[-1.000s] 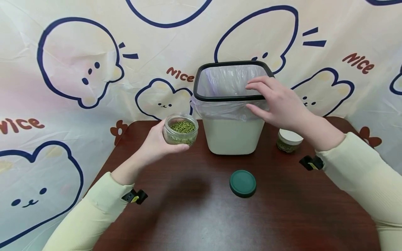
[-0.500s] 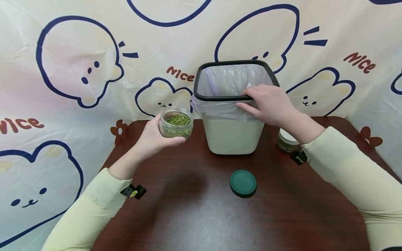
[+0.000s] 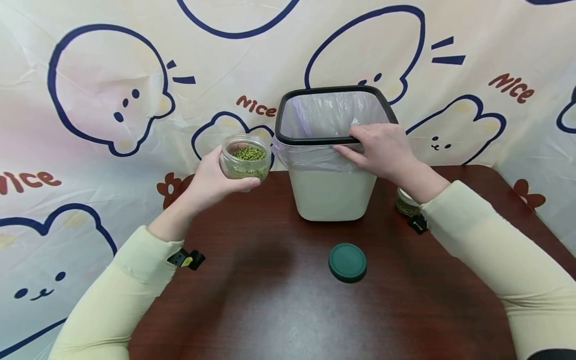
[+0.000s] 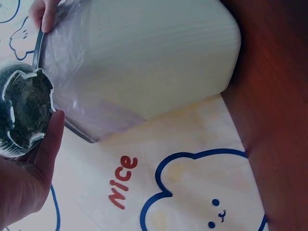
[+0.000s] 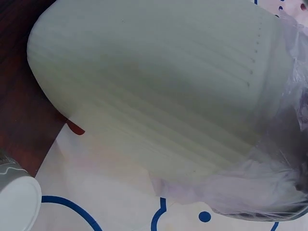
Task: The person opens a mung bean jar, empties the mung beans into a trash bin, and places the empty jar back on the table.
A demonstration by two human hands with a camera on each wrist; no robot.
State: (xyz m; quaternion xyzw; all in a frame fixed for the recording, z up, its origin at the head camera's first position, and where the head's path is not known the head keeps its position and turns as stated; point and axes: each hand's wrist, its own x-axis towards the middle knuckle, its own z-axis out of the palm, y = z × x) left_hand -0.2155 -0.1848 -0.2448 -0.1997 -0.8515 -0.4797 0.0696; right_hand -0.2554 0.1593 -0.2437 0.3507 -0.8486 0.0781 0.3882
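Note:
In the head view my left hand (image 3: 211,175) grips an uncovered clear jar (image 3: 246,167) part full of green mung beans (image 3: 249,153), raised above the table just left of the trash can. The left wrist view shows the jar's underside (image 4: 29,108) with fingers curled round it. My right hand (image 3: 382,150) pinches the front black rim (image 3: 315,141) of the pale trash can (image 3: 333,195), fingers over the edge and thumb outside. A thin plastic bag (image 3: 310,115) lines the can and folds over its rim.
A green round lid (image 3: 347,262) lies on the dark wooden table (image 3: 288,315) in front of the can. Behind my right forearm stands a second jar (image 3: 406,204); its white lid (image 5: 19,204) shows in the right wrist view. A printed cloth (image 3: 252,65) hangs behind the can.
My right hand has come down and left onto the can's front rim and now pinches it. My left hand has lifted the jar higher and slightly left.

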